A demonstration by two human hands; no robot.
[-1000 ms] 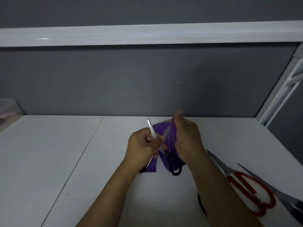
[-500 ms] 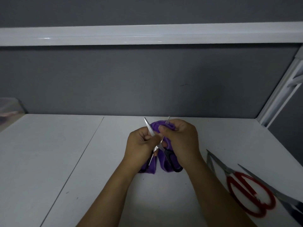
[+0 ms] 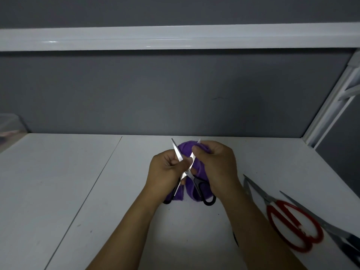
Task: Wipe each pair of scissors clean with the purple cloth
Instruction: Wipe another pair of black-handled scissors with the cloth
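1. The left hand [image 3: 165, 170] curls its fingers round one blade of the black-handled scissors [image 3: 202, 190], held with blades spread over the white surface [image 3: 78, 182].
2. The right hand [image 3: 216, 166] pinches the purple cloth [image 3: 185, 149] round the other blade.
3. Red-handled scissors [image 3: 292, 225] and another pair [image 3: 331, 228] lie at the right.
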